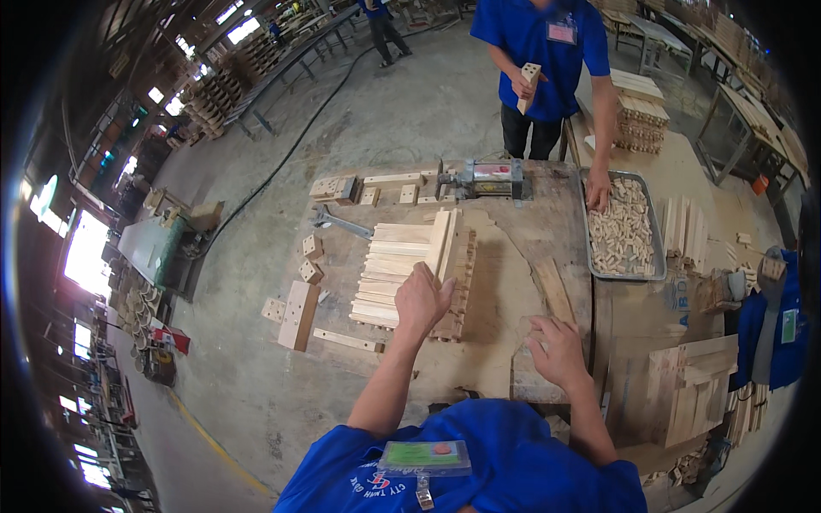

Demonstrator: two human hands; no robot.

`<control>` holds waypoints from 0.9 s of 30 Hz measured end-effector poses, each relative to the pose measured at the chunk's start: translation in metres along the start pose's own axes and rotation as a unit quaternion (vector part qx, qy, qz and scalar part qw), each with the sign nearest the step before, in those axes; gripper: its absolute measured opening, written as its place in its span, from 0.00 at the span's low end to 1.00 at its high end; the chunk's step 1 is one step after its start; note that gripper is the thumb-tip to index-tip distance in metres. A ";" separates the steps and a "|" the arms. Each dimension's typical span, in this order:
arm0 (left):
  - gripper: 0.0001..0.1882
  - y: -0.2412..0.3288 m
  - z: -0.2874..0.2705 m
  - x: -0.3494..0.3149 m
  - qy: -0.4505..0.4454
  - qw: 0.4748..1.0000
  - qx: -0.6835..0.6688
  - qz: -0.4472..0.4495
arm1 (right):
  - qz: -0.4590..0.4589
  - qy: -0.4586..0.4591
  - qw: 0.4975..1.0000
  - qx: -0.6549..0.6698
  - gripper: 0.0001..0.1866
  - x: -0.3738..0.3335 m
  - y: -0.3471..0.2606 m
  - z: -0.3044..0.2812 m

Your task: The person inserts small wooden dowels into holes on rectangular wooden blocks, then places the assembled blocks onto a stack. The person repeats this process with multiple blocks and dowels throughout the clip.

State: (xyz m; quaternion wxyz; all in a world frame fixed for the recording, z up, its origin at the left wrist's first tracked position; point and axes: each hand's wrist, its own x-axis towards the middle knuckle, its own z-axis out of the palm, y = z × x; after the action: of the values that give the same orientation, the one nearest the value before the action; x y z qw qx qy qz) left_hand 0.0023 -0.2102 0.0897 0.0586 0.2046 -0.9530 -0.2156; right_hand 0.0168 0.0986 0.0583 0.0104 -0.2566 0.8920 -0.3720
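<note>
My left hand (419,299) is closed on the near end of a pale wooden bar (443,244). That bar lies along the top of a stack of wooden slats (385,274), which sits on the worktable in front of me. My right hand (556,349) is apart from the stack, over the table's near right side. Its fingers are loosely bent and spread, with nothing seen in them. Left of the stack are a wooden block with holes (298,315), a narrow drilled strip (347,340) and a wrench (342,224).
A metal clamp-like cylinder (483,179) is mounted at the table's far edge. Across from me a co-worker (539,51) holds a drilled wood piece (529,85) and reaches into a metal tray (633,277) of dowels. More boards (693,385) lie at the right.
</note>
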 end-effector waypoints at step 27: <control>0.47 0.031 0.035 -0.010 0.019 0.993 0.108 -0.037 | 0.067 -0.137 0.988 0.034 0.19 -0.037 0.091 -0.038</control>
State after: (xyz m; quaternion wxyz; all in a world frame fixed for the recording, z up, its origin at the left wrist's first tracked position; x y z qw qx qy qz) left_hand -0.0072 -0.1673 0.0715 0.0464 0.2493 -0.9611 -0.1092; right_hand -0.0001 0.1947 0.0187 0.1664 -0.2446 0.8839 -0.3621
